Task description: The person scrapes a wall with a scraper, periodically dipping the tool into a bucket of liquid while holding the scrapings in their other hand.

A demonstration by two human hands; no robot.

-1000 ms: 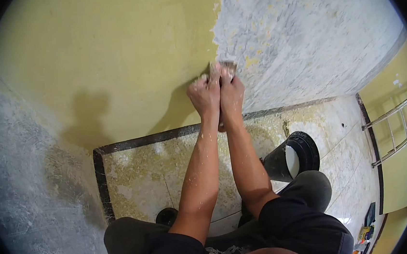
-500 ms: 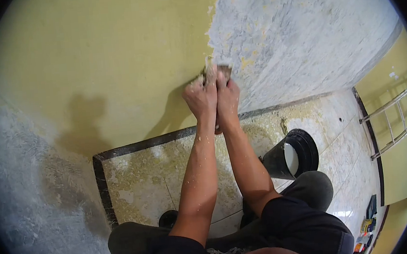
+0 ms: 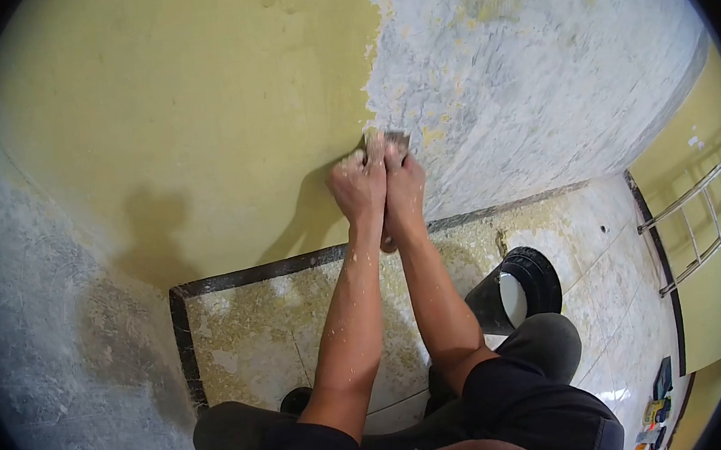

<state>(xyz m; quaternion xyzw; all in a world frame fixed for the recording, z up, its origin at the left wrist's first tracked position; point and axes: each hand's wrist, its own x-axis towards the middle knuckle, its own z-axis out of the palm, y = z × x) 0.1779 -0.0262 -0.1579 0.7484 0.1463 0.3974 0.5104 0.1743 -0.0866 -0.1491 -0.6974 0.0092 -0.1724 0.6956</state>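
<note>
Both hands are wrapped around a scraper (image 3: 397,142), whose metal blade is pressed to the wall where yellow paint (image 3: 222,108) meets the bare whitish-grey surface (image 3: 519,82). My left hand (image 3: 359,184) is closed on the left side of the tool, thumb pointing up toward the blade. Against it, my right hand (image 3: 405,188) is closed on the right side. The rounded handle end (image 3: 389,244) peeks out between my wrists. Pale flakes cling to my fingers and forearms.
A black bucket (image 3: 541,271) with whitish contents stands on the flake-strewn tiled floor (image 3: 246,342), near my right knee. Dark skirting (image 3: 270,271) runs along the wall's foot. At right, a metal ladder (image 3: 697,225) leans, and several small items (image 3: 654,412) lie below it.
The view has shifted slightly, so wall, floor and bucket appear a little lower. Against the wall, the scraper and both hands sit slightly higher. Both hands keep their grip.
</note>
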